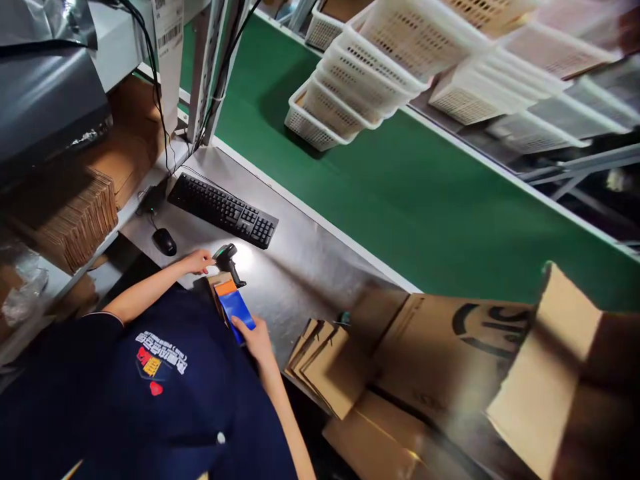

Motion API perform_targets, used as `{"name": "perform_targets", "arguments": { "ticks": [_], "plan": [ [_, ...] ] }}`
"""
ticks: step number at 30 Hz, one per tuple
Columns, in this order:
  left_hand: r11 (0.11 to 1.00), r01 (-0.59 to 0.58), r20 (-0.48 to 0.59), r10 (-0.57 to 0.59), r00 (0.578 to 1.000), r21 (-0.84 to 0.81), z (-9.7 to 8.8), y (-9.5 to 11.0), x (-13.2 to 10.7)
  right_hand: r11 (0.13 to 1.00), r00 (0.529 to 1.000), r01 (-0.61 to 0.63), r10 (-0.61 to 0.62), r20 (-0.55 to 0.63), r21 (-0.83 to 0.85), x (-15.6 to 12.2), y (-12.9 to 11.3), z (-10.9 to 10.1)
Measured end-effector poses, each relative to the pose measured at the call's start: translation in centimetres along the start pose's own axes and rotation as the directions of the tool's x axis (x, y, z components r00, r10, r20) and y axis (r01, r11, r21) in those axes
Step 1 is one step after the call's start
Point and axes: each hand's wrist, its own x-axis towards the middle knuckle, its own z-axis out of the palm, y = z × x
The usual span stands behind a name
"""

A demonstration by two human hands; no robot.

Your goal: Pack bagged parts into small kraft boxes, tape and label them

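Observation:
My left hand reaches across the grey steel worktop, its fingers curled against the back of a black barcode scanner. The scanner throws a bright patch of light on the worktop. My right hand grips the near end of a flat blue packet with an orange end, which lies just below the scanner. My dark navy cap and sleeves fill the lower left and hide the near edge of the worktop.
A black keyboard and mouse lie beyond the scanner. A green conveyor belt carries stacked white mesh baskets. Flattened cartons and an open cardboard box sit to the right. More flat cartons are stacked on the left shelf.

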Motion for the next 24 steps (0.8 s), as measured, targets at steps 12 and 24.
{"name": "perform_targets", "arguments": {
  "ticks": [12,24],
  "plan": [
    [0.932,-0.155,-0.058,0.184,0.981,0.327,1.9,-1.4,0.2,1.0,0.998,-0.019,0.018,-0.063,-0.019,0.9,-1.0,0.7],
    [0.925,-0.358,0.228,0.323,0.918,0.131,2.7,-2.0,-2.6,0.999,0.997,0.038,-0.038,-0.066,-0.007,1.1,-0.7,0.9]
  ]
}}
